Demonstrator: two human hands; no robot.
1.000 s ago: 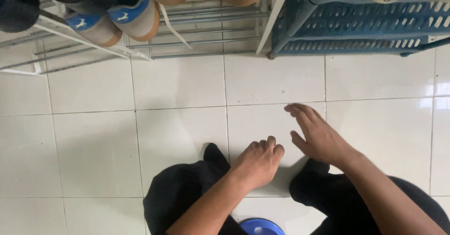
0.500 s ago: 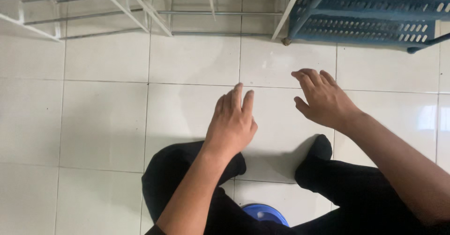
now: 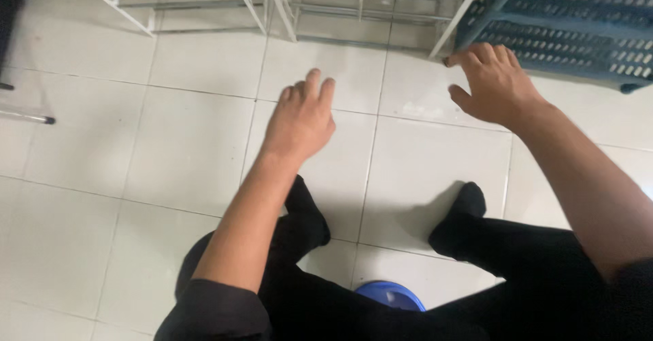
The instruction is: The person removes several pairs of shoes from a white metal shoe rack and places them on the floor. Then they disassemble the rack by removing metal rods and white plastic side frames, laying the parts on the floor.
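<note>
My left hand [image 3: 301,118] is stretched forward over the white tiled floor [image 3: 170,144], palm down, fingers together and holding nothing. It points toward the foot of a white metal shoe rack [image 3: 272,4]. My right hand [image 3: 495,84] reaches out with fingers spread, empty, its fingertips close to the lower corner of a blue slotted plastic rack [image 3: 564,35]. Whether it touches the rack I cannot tell. My legs in black trousers and black socks [image 3: 462,208] show below the arms.
A blue round object [image 3: 389,293], partly hidden, sits between my legs at the bottom edge. A thin metal bar [image 3: 27,116] lies at the left edge. A white slanted rack leg [image 3: 459,14] stands between the two racks.
Both hands have moved forward toward the racks. The view has tilted so the shoes on the upper shelves are out of sight. My left hand went from curled to extended.
</note>
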